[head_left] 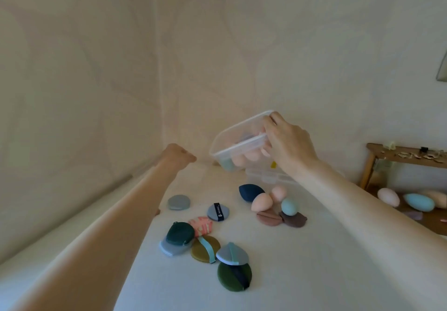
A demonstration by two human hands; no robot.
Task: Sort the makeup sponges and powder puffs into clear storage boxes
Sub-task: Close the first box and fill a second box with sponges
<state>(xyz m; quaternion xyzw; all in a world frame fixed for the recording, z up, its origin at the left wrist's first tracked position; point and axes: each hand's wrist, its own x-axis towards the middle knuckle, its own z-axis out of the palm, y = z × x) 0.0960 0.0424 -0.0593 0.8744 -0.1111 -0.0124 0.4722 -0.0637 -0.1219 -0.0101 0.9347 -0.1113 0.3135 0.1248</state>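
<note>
My right hand (287, 141) grips the rim of a clear storage box (232, 141), lifted and tilted above the white table, with peach sponges and a blue one inside. My left hand (177, 156) reaches forward to the box's left, fingers curled, holding nothing. On the table lie a navy sponge (250, 191), two peach sponges (262, 202), a light blue sponge (289, 206), brown puffs (280, 217), and several flat puffs: grey (179, 202), grey with a black band (218, 212), dark green (180, 232), olive (205, 247), and green (233, 277).
A clear lid or second box (268, 176) lies under the lifted one. At the right, a lower wooden surface holds more sponges (418, 202) below a wooden shelf (406, 157). A pale wall stands behind the table (314, 274).
</note>
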